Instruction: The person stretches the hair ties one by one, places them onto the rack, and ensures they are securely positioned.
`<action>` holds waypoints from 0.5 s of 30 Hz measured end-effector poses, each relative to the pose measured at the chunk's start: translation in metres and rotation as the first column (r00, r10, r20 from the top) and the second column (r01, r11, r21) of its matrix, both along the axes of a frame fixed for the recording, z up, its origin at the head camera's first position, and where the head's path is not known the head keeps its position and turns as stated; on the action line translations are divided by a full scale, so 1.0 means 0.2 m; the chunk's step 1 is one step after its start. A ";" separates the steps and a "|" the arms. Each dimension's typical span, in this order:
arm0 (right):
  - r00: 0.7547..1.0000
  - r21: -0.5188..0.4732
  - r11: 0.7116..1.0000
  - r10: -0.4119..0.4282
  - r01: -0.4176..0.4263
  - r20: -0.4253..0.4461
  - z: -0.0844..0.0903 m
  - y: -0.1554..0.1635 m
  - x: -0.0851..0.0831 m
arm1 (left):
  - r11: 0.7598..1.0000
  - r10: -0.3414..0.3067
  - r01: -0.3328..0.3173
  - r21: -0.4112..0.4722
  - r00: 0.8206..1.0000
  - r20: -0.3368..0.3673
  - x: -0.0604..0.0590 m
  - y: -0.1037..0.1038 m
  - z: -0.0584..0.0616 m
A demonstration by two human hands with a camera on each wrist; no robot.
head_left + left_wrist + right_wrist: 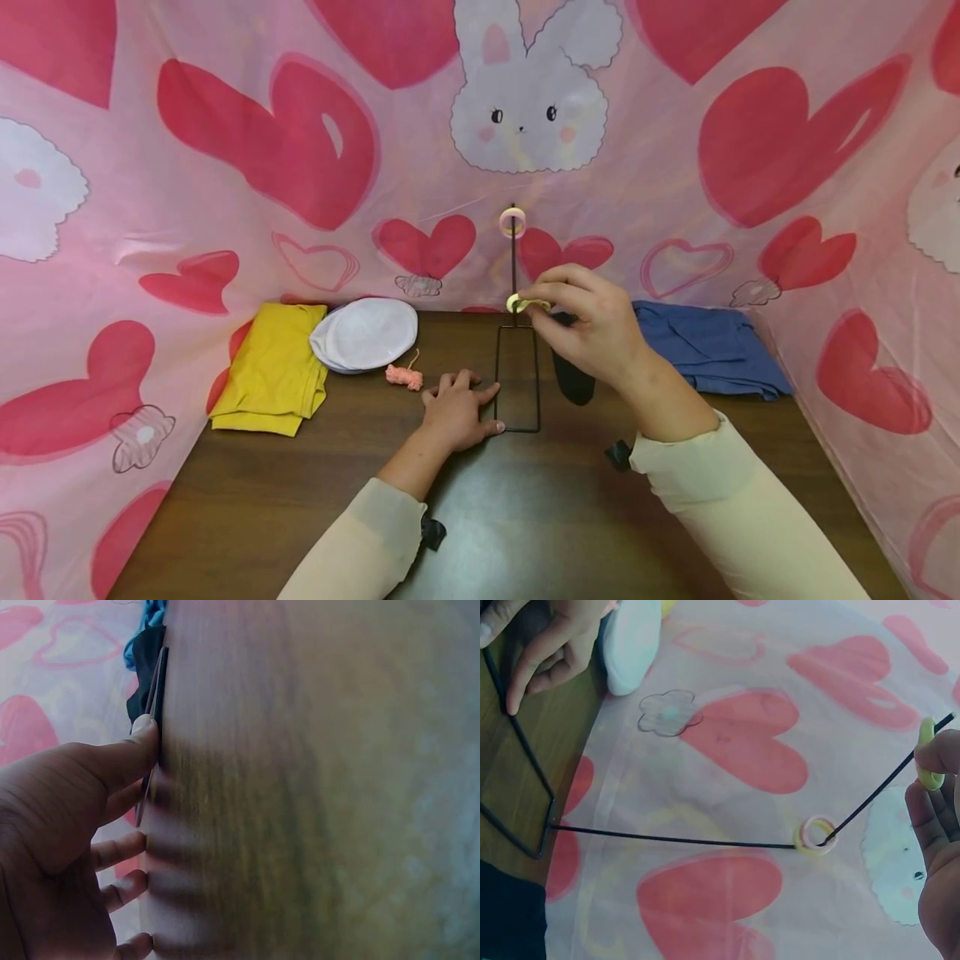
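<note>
A black wire stand (pixel 538 379) has a rectangular base on the table, an upright rod and a bent arm. My left hand (pixel 454 414) rests beside it with straight, spread fingers; thumb and index finger press the base wire, and the thumb on the wire (pixel 155 690) shows in the left wrist view. My right hand (pixel 588 325) pinches a small yellow ring (pixel 928 769) at the arm's free end; whether the wire passes through it I cannot tell. Pink and pale yellow rings (pixel 815 835) hang together at the stand's bend.
A folded yellow cloth (pixel 273 367), a white cap-like item (pixel 367 333) and a small pink yarn bundle (pixel 404 377) lie on the left. Folded blue cloth (pixel 705 346) sits at right; a black flat item (pixel 573 379) is partly behind my right hand. Patterned pink sheeting surrounds the wooden table (pixel 517 517).
</note>
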State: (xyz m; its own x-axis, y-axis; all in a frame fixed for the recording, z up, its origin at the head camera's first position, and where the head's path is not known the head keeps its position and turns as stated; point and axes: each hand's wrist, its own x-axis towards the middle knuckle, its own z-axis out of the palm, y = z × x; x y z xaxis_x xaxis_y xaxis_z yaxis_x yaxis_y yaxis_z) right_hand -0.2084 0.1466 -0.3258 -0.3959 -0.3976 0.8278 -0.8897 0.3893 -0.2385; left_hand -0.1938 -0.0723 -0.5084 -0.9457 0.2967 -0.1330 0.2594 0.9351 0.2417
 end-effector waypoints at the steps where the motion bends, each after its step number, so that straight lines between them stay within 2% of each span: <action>1: 1.000 -0.001 1.000 -0.011 0.011 0.009 -0.01 0.00 -0.01 | 1.000 0.002 -0.002 0.000 1.000 0.002 0.00 0.00 0.00; 7: 0.998 -0.014 0.998 -0.057 0.058 0.022 -0.04 -0.01 -0.10 | 1.000 0.006 -0.007 0.008 1.000 0.019 0.01 0.00 0.02; 15: 0.992 -0.031 0.994 -0.106 0.109 0.074 -0.06 -0.03 -0.21 | 1.000 0.000 0.000 0.011 1.000 0.004 0.00 0.00 0.01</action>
